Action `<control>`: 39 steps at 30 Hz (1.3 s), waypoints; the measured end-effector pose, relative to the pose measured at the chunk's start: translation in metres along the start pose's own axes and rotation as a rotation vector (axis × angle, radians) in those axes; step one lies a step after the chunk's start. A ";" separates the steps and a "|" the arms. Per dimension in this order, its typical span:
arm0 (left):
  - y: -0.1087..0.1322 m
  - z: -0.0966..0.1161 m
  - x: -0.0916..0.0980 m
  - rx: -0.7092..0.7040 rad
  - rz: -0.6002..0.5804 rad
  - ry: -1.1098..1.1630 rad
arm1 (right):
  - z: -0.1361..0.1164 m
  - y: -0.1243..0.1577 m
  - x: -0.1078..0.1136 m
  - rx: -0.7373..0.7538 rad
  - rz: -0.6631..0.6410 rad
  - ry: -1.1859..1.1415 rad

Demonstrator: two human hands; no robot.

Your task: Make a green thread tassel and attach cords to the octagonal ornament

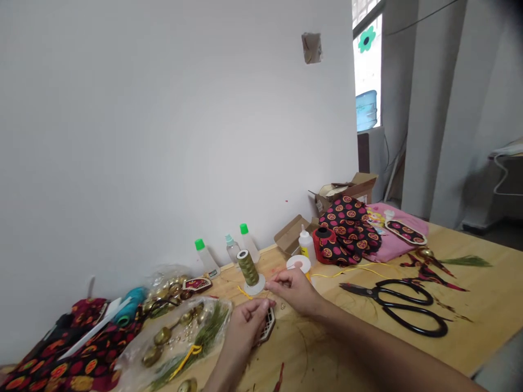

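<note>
My left hand (247,322) is closed with thumb and fingers on a small pale-edged piece with a dark lattice pattern (268,326), partly hidden behind the hand. My right hand (293,289) is a little above and to the right of it, thumb and fingertips pinched together. Whatever lies in that pinch is too small to make out. Just behind both hands stands a spool of olive-green thread (247,267) on a whitish round base. Near the right hand is a white-topped round spool (299,264).
Black-handled scissors (402,305) lie at the right. To the left, a clear plastic bag (134,348) carries brass bells and green threads, beside patterned fabric (61,362). Green-capped bottles (208,260), a glue bottle (307,247) and cardboard boxes (353,189) stand along the wall.
</note>
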State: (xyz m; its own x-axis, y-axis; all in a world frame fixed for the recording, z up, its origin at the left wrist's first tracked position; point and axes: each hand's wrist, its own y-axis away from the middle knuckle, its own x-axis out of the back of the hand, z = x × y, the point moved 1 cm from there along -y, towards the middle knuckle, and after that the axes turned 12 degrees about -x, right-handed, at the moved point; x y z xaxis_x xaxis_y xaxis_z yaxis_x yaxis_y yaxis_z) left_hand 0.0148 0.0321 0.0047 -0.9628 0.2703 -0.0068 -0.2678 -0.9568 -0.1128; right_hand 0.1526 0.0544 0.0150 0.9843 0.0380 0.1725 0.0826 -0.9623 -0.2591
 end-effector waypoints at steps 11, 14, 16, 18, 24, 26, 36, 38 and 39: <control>0.008 0.013 0.021 -0.018 -0.031 -0.014 | -0.011 0.006 0.014 0.242 0.157 0.265; 0.008 0.008 0.023 -0.015 -0.048 -0.039 | -0.013 0.003 0.020 0.239 0.204 0.267; 0.007 0.004 0.025 -0.014 -0.059 -0.035 | -0.012 0.002 0.023 0.215 0.245 0.254; 0.006 0.001 0.026 -0.013 -0.068 -0.012 | -0.011 0.000 0.026 0.197 0.283 0.252; 0.008 0.003 0.024 -0.042 -0.095 0.084 | -0.004 -0.005 0.031 0.191 0.402 0.268; 0.009 0.006 0.023 -0.026 -0.110 0.172 | -0.003 -0.006 0.032 0.184 0.419 0.276; 0.009 0.008 0.031 -0.023 -0.133 0.346 | 0.003 -0.006 0.034 0.186 0.470 0.317; 0.009 0.009 0.030 -0.027 -0.138 0.342 | 0.004 -0.006 0.031 0.203 0.442 0.339; 0.010 0.010 0.029 -0.026 -0.144 0.340 | 0.004 -0.005 0.030 0.211 0.428 0.348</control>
State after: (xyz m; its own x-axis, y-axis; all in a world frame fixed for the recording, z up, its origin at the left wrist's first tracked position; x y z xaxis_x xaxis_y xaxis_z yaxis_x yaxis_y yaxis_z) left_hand -0.0164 0.0296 0.0135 -0.8465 0.4265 -0.3186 -0.3947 -0.9044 -0.1621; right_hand 0.1823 0.0614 0.0176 0.8306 -0.4666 0.3039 -0.2458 -0.7970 -0.5517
